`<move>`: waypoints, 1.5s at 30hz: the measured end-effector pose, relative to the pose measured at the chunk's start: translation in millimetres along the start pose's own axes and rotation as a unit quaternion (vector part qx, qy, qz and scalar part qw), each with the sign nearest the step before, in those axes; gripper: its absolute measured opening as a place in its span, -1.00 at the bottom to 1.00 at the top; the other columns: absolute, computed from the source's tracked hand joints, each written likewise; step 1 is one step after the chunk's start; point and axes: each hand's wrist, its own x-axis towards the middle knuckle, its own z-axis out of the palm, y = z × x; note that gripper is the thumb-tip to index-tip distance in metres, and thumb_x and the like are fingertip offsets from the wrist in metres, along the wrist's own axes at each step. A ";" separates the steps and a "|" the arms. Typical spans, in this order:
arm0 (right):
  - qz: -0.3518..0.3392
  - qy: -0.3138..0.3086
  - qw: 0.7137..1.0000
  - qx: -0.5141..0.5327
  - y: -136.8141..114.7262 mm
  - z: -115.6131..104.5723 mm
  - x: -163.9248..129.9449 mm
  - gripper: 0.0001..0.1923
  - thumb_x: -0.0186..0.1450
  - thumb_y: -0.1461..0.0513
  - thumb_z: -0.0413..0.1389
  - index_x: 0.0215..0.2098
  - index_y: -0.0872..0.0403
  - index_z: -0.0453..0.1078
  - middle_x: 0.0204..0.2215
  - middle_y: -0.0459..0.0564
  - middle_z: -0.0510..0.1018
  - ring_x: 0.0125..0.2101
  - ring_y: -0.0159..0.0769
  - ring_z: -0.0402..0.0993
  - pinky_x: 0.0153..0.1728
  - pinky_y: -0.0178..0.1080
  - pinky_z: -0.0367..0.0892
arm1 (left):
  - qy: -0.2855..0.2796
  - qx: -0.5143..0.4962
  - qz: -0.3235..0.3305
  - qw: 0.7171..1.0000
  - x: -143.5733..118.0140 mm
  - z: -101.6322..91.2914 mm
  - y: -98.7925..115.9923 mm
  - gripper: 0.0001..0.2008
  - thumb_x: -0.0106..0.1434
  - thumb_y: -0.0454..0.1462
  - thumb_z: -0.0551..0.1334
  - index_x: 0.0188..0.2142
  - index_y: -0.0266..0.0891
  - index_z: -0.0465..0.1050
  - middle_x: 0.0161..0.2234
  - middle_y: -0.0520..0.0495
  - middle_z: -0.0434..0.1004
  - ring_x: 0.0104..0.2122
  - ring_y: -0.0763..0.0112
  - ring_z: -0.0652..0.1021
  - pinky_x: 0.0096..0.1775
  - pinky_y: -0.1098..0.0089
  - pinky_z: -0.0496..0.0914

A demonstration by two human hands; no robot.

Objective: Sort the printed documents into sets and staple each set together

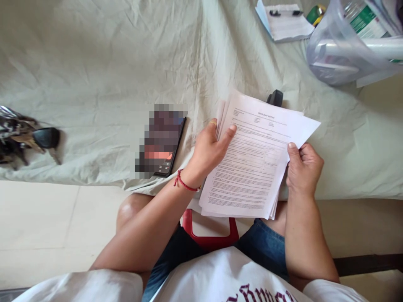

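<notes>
Fingers [228, 135] of both hands grip a paper stack [255, 167] above the cloth-covered bed [94, 63], tiled floor [47, 226] below.

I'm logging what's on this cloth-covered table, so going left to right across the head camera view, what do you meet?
Bunch of keys → phone → left hand → stack of printed papers, gripped by both hands → right hand → plastic bag at the far right.
</notes>
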 end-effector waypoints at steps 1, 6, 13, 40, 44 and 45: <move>-0.002 0.000 1.000 0.010 -1.2 1.7 -1.3 -0.66 0.35 -0.07 0.38 -0.28 0.00 0.55 -0.42 -0.15 0.56 -0.40 -0.34 0.48 -0.14 -0.18 0.55 | -0.002 0.026 0.010 1.000 0.3 -0.3 -0.7 -0.82 0.47 -0.12 0.34 -0.12 -0.17 0.49 -0.11 -0.21 0.68 -0.01 -0.04 0.66 0.13 0.01 0.53; 0.019 -0.063 0.994 0.091 2.8 6.2 -0.2 -0.28 0.28 -0.10 0.44 0.28 -0.08 0.38 -0.04 0.03 0.71 0.02 -0.05 0.70 0.14 0.10 0.59 | -0.032 -0.019 0.054 0.998 2.4 -2.0 -7.7 -0.84 0.44 -0.21 0.35 -0.04 -0.19 0.54 -0.07 -0.16 0.72 -0.03 -0.01 0.69 0.09 0.01 0.60; 0.089 -0.171 0.967 0.170 -5.8 -6.5 5.8 -0.37 0.23 -0.03 0.51 0.20 -0.11 0.51 0.18 0.02 0.69 0.23 -0.01 0.63 0.32 0.13 0.51 | -0.061 -0.144 0.116 0.981 5.1 -6.5 -2.1 -0.60 0.42 0.04 0.46 0.05 -0.15 0.54 0.06 -0.16 0.69 0.11 -0.04 0.67 0.17 0.02 0.61; -0.159 -0.182 0.950 0.197 -67.0 -10.1 55.6 -0.38 0.14 -0.01 0.56 0.15 -0.30 0.60 0.20 -0.11 0.69 0.37 0.05 0.50 0.44 0.16 0.42 | -0.098 -0.079 0.310 0.943 29.2 -32.0 44.3 -0.68 0.25 0.01 0.61 -0.34 -0.14 0.69 -0.24 -0.06 0.74 -0.06 -0.02 0.74 0.16 -0.09 0.65; -0.102 -0.207 0.954 0.189 -44.2 -22.3 52.2 -0.27 0.05 -0.04 0.59 0.17 -0.24 0.59 0.13 -0.07 0.72 0.33 0.07 0.55 0.41 0.17 0.45 | -0.165 -0.032 0.299 0.939 29.8 -32.2 41.4 -0.65 0.24 0.00 0.60 -0.15 -0.15 0.71 -0.09 -0.13 0.75 0.01 -0.05 0.71 0.16 -0.07 0.65; -0.087 -0.209 0.956 0.188 -39.8 -23.5 50.7 -0.24 0.03 -0.04 0.60 0.18 -0.23 0.59 0.11 -0.07 0.73 0.31 0.07 0.56 0.42 0.17 0.44 | -0.178 -0.009 0.292 0.940 29.0 -30.7 41.1 -0.60 0.22 -0.01 0.61 -0.08 -0.15 0.70 -0.03 -0.15 0.74 0.06 -0.08 0.69 0.19 -0.09 0.63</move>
